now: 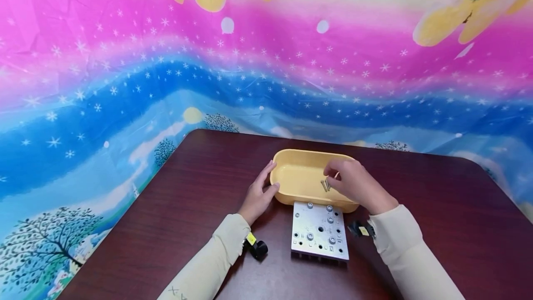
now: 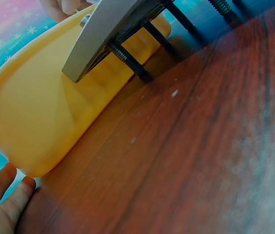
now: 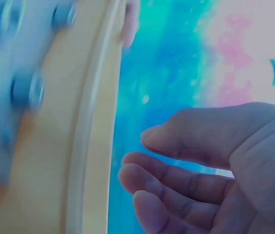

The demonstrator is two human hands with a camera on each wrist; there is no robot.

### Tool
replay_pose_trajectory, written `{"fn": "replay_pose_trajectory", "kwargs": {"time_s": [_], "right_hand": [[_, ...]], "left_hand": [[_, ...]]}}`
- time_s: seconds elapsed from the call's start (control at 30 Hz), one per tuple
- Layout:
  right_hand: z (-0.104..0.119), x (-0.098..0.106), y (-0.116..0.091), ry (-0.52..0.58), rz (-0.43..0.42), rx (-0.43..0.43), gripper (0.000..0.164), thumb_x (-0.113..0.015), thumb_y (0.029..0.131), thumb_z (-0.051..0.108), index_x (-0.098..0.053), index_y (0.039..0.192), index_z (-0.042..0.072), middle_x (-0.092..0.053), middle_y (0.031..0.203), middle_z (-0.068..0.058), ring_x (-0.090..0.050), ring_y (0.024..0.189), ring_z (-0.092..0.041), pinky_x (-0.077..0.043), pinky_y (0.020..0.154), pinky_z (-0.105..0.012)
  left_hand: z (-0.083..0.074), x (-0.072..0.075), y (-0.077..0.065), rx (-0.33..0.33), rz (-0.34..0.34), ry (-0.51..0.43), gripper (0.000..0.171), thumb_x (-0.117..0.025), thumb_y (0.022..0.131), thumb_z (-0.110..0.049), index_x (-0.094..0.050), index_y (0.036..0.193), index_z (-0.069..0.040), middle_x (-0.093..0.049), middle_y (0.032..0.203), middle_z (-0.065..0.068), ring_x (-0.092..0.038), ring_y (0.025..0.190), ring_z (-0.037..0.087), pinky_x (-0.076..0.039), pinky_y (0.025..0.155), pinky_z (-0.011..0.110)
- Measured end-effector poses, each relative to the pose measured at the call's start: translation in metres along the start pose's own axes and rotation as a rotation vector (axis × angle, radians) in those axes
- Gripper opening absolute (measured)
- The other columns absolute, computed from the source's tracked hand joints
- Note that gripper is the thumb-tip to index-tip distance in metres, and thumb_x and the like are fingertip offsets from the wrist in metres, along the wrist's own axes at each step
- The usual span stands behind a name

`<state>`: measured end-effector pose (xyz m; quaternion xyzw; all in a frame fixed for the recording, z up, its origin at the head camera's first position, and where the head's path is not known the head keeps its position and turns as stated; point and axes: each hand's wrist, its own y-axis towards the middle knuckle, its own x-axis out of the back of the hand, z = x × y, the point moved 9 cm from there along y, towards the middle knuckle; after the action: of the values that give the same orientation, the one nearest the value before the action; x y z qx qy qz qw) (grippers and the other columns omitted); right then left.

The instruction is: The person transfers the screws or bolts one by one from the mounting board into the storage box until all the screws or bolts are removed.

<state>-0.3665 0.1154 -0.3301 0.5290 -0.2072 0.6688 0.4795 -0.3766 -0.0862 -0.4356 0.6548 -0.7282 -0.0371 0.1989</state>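
Note:
A yellow plastic tray (image 1: 297,198) stands on the dark table. My left hand (image 1: 256,198) touches its left end, thumb toward the near corner and fingers along the end wall; in the left wrist view, fingers (image 2: 23,195) lie against that end. Over the tray's right part hovers my right hand (image 1: 351,182), its fingers bent loosely beside a few small screws (image 1: 325,185) on the tray floor. The right wrist view shows a gap between its thumb (image 3: 186,131) and fingers, with nothing seen between them. Against the tray's near side is a metal plate (image 1: 308,223) carrying several socket-head bolts.
Threaded bolt ends (image 2: 127,58) stick out beneath the plate, which stands raised off the table (image 1: 200,189). Small black cameras, one on the left wrist (image 1: 260,249) and one on the right (image 1: 358,229), hang near the plate. A printed cloth (image 1: 266,73) hangs behind the table.

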Motion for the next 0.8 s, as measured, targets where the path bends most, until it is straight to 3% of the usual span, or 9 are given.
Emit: {"fn": "replay_pose_trajectory", "kwargs": {"time_s": [0.2, 0.57, 0.8], "right_hand": [[0.027, -0.008, -0.006, 0.024, 0.035, 0.070, 0.006, -0.067, 0.086, 0.007, -0.070, 0.091, 0.008, -0.066, 0.081, 0.002, -0.060, 0.070, -0.008, -0.053, 0.063, -0.029], [0.061, -0.034, -0.011, 0.154, 0.183, 0.184, 0.005, -0.069, 0.086, 0.008, -0.069, 0.088, 0.012, -0.062, 0.076, 0.011, -0.057, 0.067, -0.006, -0.049, 0.062, -0.023], [0.069, -0.043, -0.018, 0.173, 0.240, 0.188, 0.009, -0.068, 0.085, 0.005, -0.069, 0.090, 0.012, -0.062, 0.078, 0.010, -0.056, 0.068, -0.006, -0.050, 0.064, -0.024]], "left_hand": [[0.001, -0.001, 0.000, 0.010, 0.000, 0.017, 0.057, -0.056, 0.095, -0.018, -0.038, 0.149, -0.023, -0.026, 0.155, -0.016, -0.040, 0.135, 0.016, -0.042, 0.103, 0.033], [-0.007, 0.004, 0.001, -0.016, -0.010, 0.018, 0.056, -0.057, 0.096, -0.013, -0.038, 0.149, -0.016, -0.027, 0.157, -0.005, -0.038, 0.137, 0.023, -0.040, 0.106, 0.041], [-0.032, 0.003, -0.009, 0.023, 0.006, 0.037, 0.056, -0.055, 0.096, -0.008, -0.038, 0.148, -0.007, -0.027, 0.157, 0.004, -0.036, 0.138, 0.024, -0.036, 0.108, 0.043]]}}
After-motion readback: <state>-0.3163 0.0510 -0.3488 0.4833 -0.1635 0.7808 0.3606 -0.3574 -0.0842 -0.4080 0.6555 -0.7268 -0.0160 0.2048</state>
